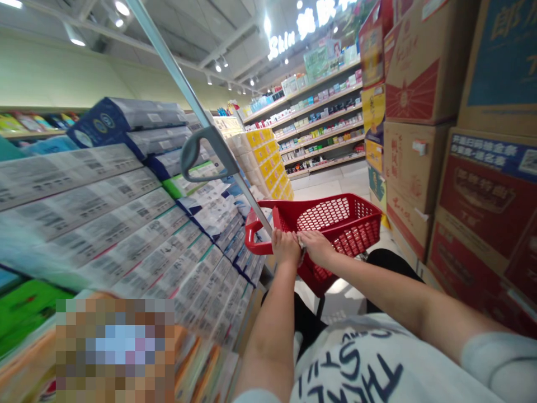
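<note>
Left hand (286,246) grips the pole (250,193) low; right hand (318,246) curled, hold unclear. Gripped so, the tilted pole could knock the packs (75,184).

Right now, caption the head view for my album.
Left hand and right hand close together by red perforated plastic basket, silver metal pole.

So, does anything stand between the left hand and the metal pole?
Nothing visible does: the left hand is closed at the lower visible end of the metal pole. The red basket lies beyond the hands, not between.
</note>
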Tool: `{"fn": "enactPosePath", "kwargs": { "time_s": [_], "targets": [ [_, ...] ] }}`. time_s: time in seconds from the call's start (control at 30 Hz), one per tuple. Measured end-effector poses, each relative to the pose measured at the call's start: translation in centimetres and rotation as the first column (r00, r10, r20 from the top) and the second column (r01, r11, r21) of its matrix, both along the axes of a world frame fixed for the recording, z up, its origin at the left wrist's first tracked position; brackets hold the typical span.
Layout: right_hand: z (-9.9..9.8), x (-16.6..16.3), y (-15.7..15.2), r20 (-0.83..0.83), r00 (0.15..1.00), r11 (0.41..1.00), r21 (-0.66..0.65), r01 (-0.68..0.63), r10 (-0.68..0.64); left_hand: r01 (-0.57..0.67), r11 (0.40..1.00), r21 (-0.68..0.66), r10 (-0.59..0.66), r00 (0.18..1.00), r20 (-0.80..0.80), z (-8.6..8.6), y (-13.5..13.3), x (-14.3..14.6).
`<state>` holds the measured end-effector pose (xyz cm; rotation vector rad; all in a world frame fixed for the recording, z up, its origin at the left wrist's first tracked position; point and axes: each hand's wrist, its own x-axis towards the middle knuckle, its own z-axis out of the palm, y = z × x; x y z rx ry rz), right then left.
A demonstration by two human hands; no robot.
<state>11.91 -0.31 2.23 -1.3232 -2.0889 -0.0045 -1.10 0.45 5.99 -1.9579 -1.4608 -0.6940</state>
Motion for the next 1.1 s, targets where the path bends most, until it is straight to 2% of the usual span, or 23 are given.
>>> {"fn": "enactPosePath", "kwargs": {
  "time_s": [0.2,0.3,0.43,0.57,0.63,0.77,0.83,1.0,1.1],
  "targets": [
    [-0.7,1.0,0.1,-0.005,0.997,0.997,-0.022,0.080,-0.080,0.028,0.996,-0.085,-0.023,0.998,0.061,0.0,0.0,-0.1],
    [-0.5,0.3,0.2,-0.011,0.998,0.998,-0.007,0.059,-0.059,0.043,0.993,-0.114,-0.031,0.994,0.105,0.0,0.1,-0.1],
    [-1.1,1.3,0.5,0.004,1.000,1.000,0.023,0.013,-0.014,0.018,0.997,-0.069,-0.014,0.999,0.050,0.0,0.0,-0.1],
    [-2.0,3.3,0.7,0.010,0.996,0.996,0.013,0.094,-0.094,0.000,0.999,-0.036,0.001,1.000,0.011,-0.1,0.1,-0.1],
    [-1.7,3.0,0.7,-0.007,0.995,0.995,0.016,0.098,-0.098,0.002,0.999,-0.033,-0.001,1.000,0.013,-0.1,0.2,0.0],
    [-1.0,0.8,0.7,-0.048,0.998,0.994,0.098,-0.045,0.050,0.010,0.999,-0.042,-0.008,1.000,0.026,0.1,0.2,0.0],
    [-1.1,0.4,0.7,-0.066,0.994,0.991,0.111,-0.077,0.085,0.013,0.999,-0.051,-0.012,1.000,0.027,0.1,0.1,0.0],
    [-1.3,0.6,0.6,-0.084,0.996,0.999,0.020,0.036,-0.034,0.000,0.998,-0.067,0.001,1.000,0.021,0.2,-0.1,0.0],
    [-0.7,-0.2,0.0,-0.080,0.996,1.000,0.013,0.027,-0.026,-0.013,0.996,-0.083,0.014,1.000,0.013,0.3,0.0,0.1]
  ]
}}
